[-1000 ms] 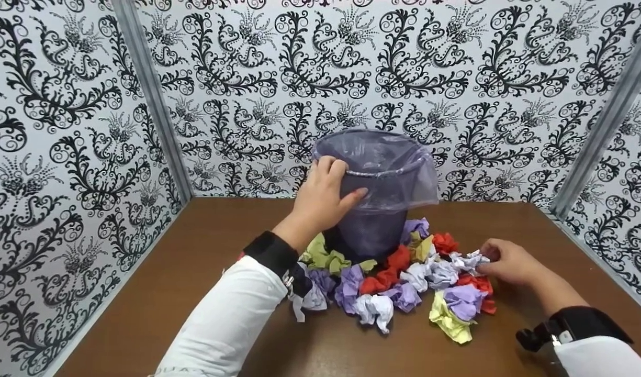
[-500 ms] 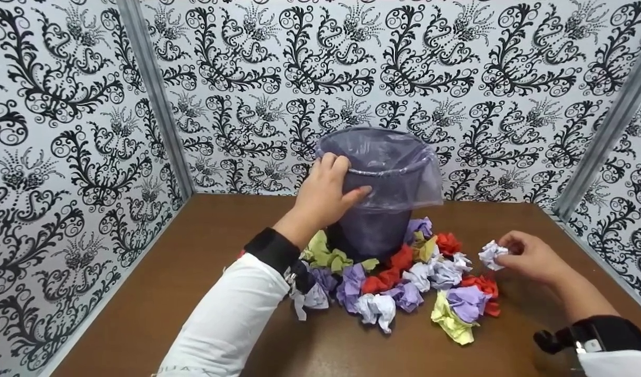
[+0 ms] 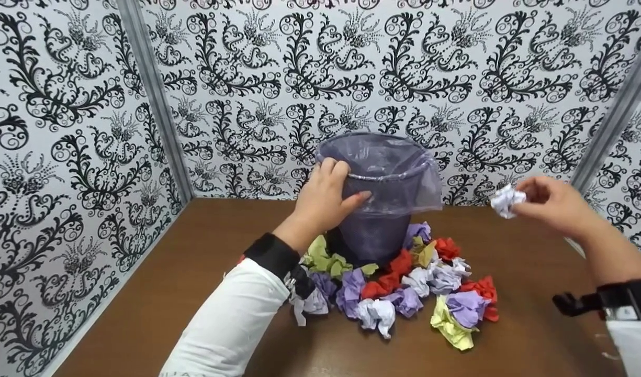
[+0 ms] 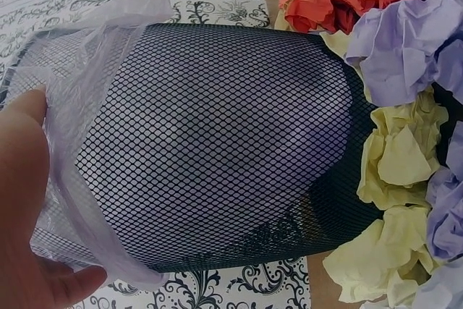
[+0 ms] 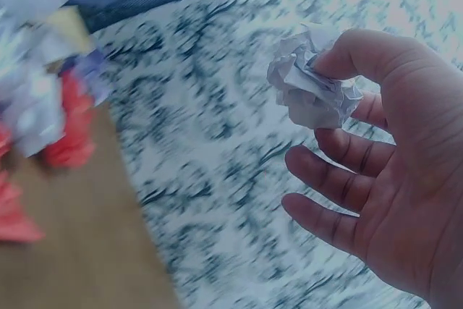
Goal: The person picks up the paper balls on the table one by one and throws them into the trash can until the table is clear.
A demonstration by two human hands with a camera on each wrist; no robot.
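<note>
Lifting clear of the desk (image 3: 194, 293), the right hand (image 3: 553, 204) is shown raised to about rim height at the right of the mesh bin (image 3: 375, 225), a white paper ball (image 3: 507, 200) pinched between thumb and fingertips; a second earlier that hand was down among the crumpled papers (image 3: 404, 283), and half a second ago the ball was held just above them. The ball has thus been taken from the heap and carried up and away to the right, well apart from the bin's mouth. The left hand (image 3: 325, 196) has not shifted: its fingers are hooked over the near-left rim, with the thumb pressed on the purple liner bag (image 3: 398, 180), as the left wrist view confirms. The bin has been kept upright at the far middle of the desk, the coloured heap ringed around its near side. The inside of the bin is hidden by the rim and the translucent liner, so its contents cannot be made out. The right wrist view is badly smeared by motion, and the right forearm is cut off by the frame's edge.
</note>
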